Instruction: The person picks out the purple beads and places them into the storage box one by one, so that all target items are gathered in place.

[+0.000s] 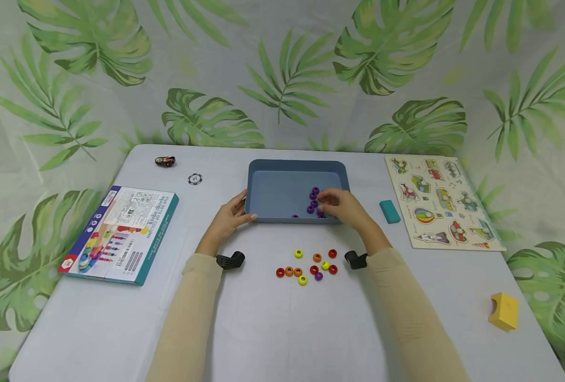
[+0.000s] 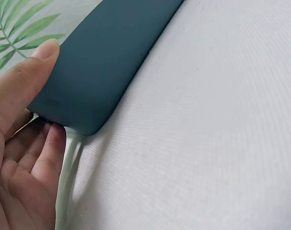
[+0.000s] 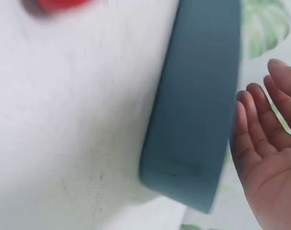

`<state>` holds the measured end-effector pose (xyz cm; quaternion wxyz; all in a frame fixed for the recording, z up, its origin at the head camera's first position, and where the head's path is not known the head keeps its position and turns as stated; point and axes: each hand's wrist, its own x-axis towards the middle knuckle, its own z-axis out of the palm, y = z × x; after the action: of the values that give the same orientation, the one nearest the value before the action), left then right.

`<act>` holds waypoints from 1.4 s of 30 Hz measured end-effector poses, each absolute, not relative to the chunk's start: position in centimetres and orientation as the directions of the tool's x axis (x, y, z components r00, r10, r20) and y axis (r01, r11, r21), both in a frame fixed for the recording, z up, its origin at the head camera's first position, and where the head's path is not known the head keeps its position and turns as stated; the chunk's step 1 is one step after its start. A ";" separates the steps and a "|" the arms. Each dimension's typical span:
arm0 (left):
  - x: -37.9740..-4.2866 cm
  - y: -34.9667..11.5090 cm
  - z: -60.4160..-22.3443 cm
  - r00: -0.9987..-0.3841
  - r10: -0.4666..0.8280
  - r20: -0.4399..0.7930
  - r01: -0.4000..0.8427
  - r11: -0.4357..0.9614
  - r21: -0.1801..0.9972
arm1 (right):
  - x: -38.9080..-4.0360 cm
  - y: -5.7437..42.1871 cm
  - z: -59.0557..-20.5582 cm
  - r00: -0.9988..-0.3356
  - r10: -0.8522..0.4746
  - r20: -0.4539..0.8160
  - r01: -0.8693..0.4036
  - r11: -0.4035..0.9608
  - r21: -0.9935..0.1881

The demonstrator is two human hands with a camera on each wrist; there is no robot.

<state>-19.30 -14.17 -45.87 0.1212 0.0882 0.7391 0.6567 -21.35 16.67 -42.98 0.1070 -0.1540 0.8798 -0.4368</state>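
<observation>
A blue-grey tray (image 1: 277,193) stands on the white table. My left hand (image 1: 227,218) grips its front left corner, the thumb on the front wall (image 2: 88,81) and the fingers round the side. Over the tray's right end is my right hand (image 1: 341,208), fingers loosely bent beside several purple beads (image 1: 310,209). In the right wrist view that hand (image 3: 270,153) shows nothing between thumb and fingers. Before the tray lie several loose beads: red (image 1: 332,253), orange (image 1: 317,257), yellow (image 1: 298,254) and one purple bead (image 1: 318,276). The front wall partly hides some purple beads inside.
A boxed toy set (image 1: 120,233) lies at the left. Behind it are a small toy car (image 1: 165,161) and a round chip (image 1: 195,179). To the right lie a teal block (image 1: 389,211), a picture puzzle board (image 1: 440,201) and a yellow notched block (image 1: 504,311).
</observation>
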 end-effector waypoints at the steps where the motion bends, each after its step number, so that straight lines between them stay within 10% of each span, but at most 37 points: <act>1: -19.3 -14.2 -45.8 -0.955 0.290 -0.063 -0.029 0.119 0.992 | -20.7 16.6 -42.7 -0.926 -0.375 -0.036 -0.193 0.555 -0.809; 16: -19.4 -14.2 -45.8 -0.955 0.290 -0.065 -0.030 0.122 0.992 | -10.3 16.9 -45.1 -0.854 -0.519 -0.024 -0.271 0.485 -0.832; 42: -19.5 -14.2 -46.3 -0.954 0.290 -0.073 -0.045 0.102 0.994 | -8.5 16.3 -45.8 -0.777 -0.628 0.046 -0.552 0.644 -0.530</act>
<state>-19.47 -14.18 -46.29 0.1260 0.0835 0.7316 0.6648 -8.48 16.31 -45.80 0.0713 -0.3266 0.9038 -0.2674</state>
